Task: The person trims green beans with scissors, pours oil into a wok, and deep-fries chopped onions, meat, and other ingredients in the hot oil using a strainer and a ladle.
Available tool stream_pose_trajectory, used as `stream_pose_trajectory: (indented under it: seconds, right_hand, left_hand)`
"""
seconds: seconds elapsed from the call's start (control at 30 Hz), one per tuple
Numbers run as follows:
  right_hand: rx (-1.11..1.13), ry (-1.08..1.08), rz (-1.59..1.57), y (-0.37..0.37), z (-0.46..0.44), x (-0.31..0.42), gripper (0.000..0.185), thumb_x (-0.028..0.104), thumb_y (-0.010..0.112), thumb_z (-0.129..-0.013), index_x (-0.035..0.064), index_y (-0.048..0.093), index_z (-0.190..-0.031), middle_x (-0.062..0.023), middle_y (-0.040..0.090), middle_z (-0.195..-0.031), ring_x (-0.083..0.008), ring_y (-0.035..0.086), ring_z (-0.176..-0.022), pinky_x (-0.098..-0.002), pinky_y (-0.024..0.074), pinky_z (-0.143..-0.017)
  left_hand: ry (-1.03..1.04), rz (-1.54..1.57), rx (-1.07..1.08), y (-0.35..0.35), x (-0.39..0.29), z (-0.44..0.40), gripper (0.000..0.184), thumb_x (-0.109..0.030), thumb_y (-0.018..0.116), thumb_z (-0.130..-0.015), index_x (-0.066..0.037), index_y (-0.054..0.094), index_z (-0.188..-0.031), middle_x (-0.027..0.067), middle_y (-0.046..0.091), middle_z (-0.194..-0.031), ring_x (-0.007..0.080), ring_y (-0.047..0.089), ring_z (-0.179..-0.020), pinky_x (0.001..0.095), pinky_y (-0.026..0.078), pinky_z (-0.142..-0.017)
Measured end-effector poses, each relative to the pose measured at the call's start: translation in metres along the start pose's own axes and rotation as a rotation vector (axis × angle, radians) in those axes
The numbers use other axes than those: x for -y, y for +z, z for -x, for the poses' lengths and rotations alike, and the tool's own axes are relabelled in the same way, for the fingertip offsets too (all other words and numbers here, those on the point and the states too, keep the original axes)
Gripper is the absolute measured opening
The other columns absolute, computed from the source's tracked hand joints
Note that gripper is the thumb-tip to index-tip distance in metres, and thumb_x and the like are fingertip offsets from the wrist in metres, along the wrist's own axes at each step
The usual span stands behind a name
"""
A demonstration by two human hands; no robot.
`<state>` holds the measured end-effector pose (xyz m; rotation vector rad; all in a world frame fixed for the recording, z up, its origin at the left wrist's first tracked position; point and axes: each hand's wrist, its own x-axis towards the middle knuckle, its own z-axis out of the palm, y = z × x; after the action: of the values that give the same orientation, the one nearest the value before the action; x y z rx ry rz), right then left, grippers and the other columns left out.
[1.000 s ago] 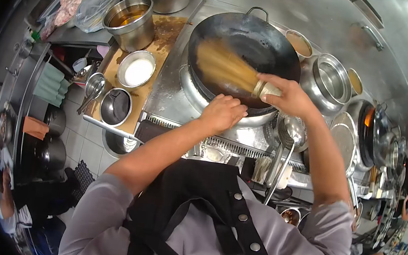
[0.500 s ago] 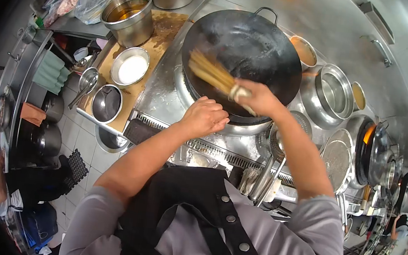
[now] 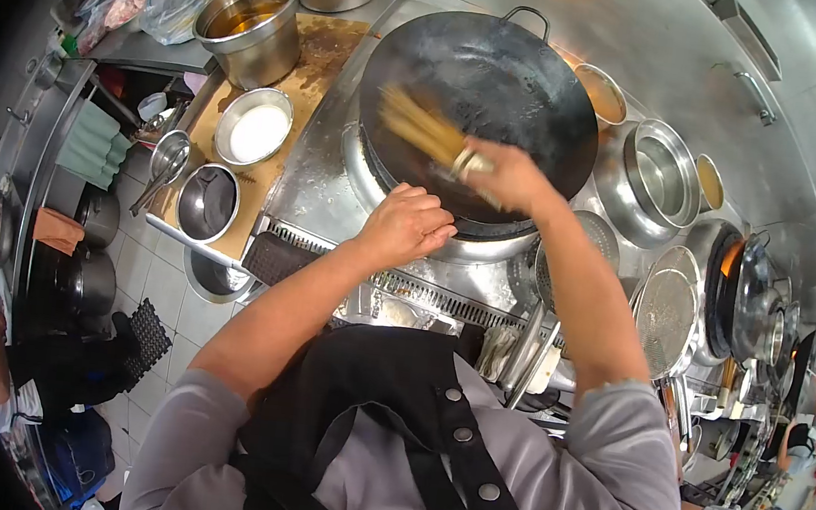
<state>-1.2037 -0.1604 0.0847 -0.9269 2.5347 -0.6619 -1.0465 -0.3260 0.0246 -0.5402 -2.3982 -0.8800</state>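
A large black wok sits on the steel stove ring in front of me, a little liquid and haze showing inside. My right hand is closed around the bound end of a bamboo wok brush. Its bristles are blurred by motion and point left over the wok's left inner wall. At the wok's near left rim is my left hand, its fingers curled. The rim or handle under that hand is hidden, so what it grips cannot be seen directly.
Left stand a pot of brown liquid, a bowl of white contents and a steel bowl. Right are nested steel pots and round strainers. Ladle handles lie along the front edge. Other people are at the sides.
The brush has shifted slightly within the wok, still in my right hand. My left hand stays at the rim. More of a person in grey shows at lower right.
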Motion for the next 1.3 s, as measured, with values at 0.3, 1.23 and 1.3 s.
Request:
stream_pose_trajectory:
  seconds: [0.3,1.23,1.3]
  right_hand:
    - [-0.404,0.439,0.663,-0.142,0.046,-0.079,0.061,0.040,0.066,-0.088,0.0256,0.048,-0.144,-0.0216,0.071,-0.103,-0.0394,0.069,-0.095,-0.0489,0.0554,-0.082]
    - [-0.430,0.274,-0.493,0.173,0.329,0.069,0.037,0.011,0.068,-0.094,0.0015,0.061,-0.129,-0.0078,0.072,-0.095,-0.0112,0.065,-0.084,-0.0276,0.0531,-0.078]
    - [-0.570,0.457,-0.445,0.172,0.382,0.062,0.040,0.016,0.073,-0.089,0.0020,0.063,-0.126,-0.0143,0.073,-0.102,-0.0202,0.070,-0.088,-0.0316,0.0551,-0.079]
  left_hand:
    - [-0.003,0.057,-0.027,0.001,-0.003,0.001,0.012,-0.020,0.074,-0.082,-0.009,0.071,-0.084,0.0040,0.059,-0.073,0.0241,0.056,-0.072,0.0376,0.042,-0.070]
    - [-0.914,0.689,-0.077,-0.096,-0.001,0.194,0.082,0.001,0.063,-0.087,-0.003,0.017,-0.155,0.0163,0.043,-0.140,0.0251,0.054,-0.116,0.0344,0.049,-0.097]
    - [-0.910,0.667,-0.073,-0.078,0.055,0.246,0.079,-0.003,0.066,-0.086,-0.001,0.024,-0.153,0.0180,0.044,-0.141,0.0264,0.054,-0.117,0.0357,0.048,-0.098]
